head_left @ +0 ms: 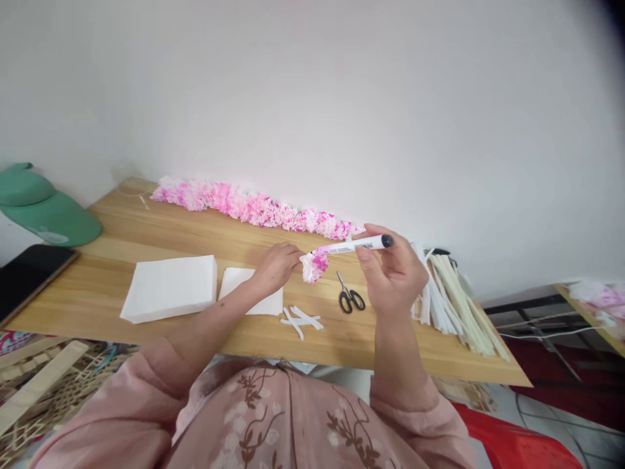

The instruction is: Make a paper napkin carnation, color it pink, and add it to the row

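My left hand [276, 267] pinches a small white-and-pink paper flower [314, 267] above the table. In my right hand [393, 270] is a white marker pen [349, 246] with a black end, its tip at the flower's upper edge. Pink colour shows on the flower's right side and near the pen's tip. Below the hands lie black-handled scissors [349, 296] and several short white strips [300, 320]. A thin stack of white paper sheets [266, 301] sits under my left wrist, beside a thicker white paper stack [168, 290].
A row of pink-and-white paper flowers [244, 207] runs along the wall. Bundles of white and cream strips [454, 303] lie at the right of the wooden table [117, 225]. At the left are a green visor cap [51, 208] and a phone [32, 277]; a red stool [512, 443] stands lower right.
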The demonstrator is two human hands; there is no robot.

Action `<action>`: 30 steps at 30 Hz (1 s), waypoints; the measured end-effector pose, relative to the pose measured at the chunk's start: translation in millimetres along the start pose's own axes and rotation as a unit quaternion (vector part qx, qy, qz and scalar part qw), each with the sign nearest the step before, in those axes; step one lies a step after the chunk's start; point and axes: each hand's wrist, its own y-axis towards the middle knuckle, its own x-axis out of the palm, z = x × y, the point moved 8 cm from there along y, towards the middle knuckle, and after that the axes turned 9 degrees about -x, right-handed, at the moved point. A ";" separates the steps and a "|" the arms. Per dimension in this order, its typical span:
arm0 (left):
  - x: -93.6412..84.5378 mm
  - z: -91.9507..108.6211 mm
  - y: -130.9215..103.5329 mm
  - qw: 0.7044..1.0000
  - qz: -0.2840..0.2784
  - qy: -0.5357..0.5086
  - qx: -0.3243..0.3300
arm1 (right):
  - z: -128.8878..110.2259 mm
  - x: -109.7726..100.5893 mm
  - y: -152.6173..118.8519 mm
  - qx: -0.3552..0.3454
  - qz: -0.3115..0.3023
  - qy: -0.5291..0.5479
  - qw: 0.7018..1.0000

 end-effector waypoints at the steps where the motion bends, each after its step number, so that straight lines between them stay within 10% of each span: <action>1: 0.3 0.0 0.1 1.000 -0.002 0.000 -0.001 | 0.0 0.4 0.2 -0.002 -0.002 0.002 1.000; 30: 4.4 -0.7 -1.4 1.000 -0.017 0.020 0.016 | -1.7 1.9 -1.2 0.004 -0.019 0.008 1.000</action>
